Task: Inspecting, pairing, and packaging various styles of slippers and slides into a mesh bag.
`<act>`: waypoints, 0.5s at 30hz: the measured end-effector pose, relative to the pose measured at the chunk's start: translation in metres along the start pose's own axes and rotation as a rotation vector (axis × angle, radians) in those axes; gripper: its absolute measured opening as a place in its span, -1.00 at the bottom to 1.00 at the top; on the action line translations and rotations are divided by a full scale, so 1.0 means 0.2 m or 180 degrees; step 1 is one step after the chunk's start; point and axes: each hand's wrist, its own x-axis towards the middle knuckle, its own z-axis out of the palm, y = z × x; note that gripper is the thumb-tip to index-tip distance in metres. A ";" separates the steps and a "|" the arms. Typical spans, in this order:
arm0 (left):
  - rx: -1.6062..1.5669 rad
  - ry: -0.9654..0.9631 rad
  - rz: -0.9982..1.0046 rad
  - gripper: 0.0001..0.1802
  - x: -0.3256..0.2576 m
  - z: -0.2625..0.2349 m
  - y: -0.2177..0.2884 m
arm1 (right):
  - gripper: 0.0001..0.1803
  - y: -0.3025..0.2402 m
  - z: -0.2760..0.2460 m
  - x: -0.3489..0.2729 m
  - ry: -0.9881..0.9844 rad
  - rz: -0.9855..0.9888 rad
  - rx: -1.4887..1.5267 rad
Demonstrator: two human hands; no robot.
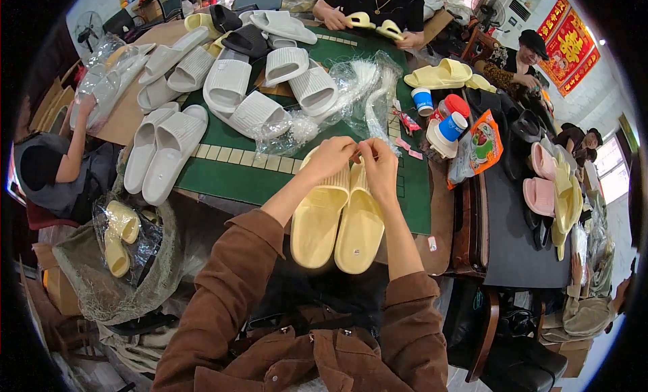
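Observation:
A pair of pale yellow slide slippers lies side by side at the table's near edge, heels toward me. Over their straps, my left hand and my right hand meet, fingertips pinched close together. Whatever is between the fingers is too small to make out. Just beyond the hands spreads a bundle of thin white plastic strands, partly in clear film. Grey slide slippers are heaped to the left of it, with a separate grey pair near the left edge.
A green table carries a row of cream tiles. Blue paper cups, a red-lidded jar and an orange-white bag stand right. A mesh sack hangs lower left. Across the table, a person holds yellow slippers; others sit at both sides.

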 end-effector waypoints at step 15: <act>-0.0418 0.0389 0.0239 -0.84 -0.08 0.04 0.01 | -0.72 0.04 -0.01 -0.02 0.0061 0.1030 0.0298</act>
